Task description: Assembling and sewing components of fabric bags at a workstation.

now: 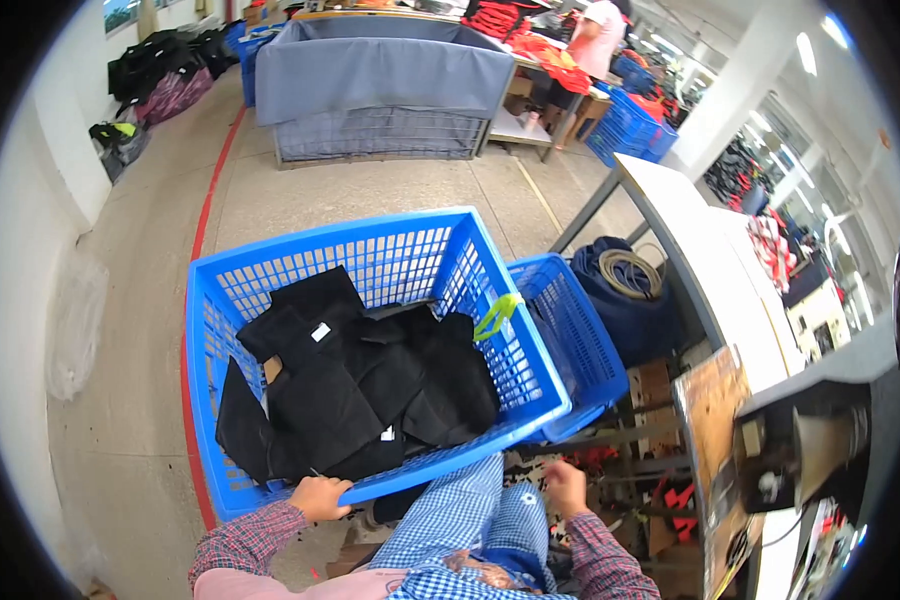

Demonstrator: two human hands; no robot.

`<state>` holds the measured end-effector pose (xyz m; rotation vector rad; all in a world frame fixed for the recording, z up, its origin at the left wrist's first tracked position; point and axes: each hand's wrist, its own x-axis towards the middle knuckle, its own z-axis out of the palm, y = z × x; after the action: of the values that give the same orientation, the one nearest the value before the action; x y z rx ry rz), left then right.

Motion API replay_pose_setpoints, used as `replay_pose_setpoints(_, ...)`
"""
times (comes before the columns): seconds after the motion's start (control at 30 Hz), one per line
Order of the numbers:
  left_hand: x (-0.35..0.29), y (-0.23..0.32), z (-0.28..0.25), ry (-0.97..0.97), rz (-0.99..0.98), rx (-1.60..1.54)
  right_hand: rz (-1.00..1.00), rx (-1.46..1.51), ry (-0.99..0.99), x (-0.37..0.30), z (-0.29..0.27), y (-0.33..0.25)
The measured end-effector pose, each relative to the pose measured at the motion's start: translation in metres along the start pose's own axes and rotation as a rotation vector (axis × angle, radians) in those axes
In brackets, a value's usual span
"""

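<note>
A large blue plastic basket point(370, 228) with lattice walls stands in front of my legs. Several black fabric pieces point(320, 400) lie heaped in it, a few with small white labels. My left hand point(318, 498) grips the basket's near rim, left of my knees. To the right of my knees, my right hand point(567, 488) hangs in the air with its fingers curled, apart from the basket, and nothing shows in it. A bright green strip point(497, 316) is tied to the basket's right wall.
A second blue basket point(592, 350) sits against the right side, beside a dark bundle with a coiled hose point(630, 273). A white-topped table point(670, 190) and a machine point(800, 450) stand at right. Beyond is a grey cloth-lined cart point(380, 85); a person point(600, 40) stands farther back.
</note>
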<state>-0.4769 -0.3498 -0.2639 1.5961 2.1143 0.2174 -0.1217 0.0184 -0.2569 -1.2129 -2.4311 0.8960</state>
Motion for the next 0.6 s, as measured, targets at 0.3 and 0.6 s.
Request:
replay_pose_setpoints(0.3,0.002,0.054,0.007,-0.210,-0.899,0.164,-0.136,-0.116,-0.592,0.054,-0.039,-0.090)
replay_pose_setpoints(0.6,0.021,0.203,-0.256,0.280,-0.451,-0.744,-0.838,0.041,-0.748,0.177,-0.107,-0.306)
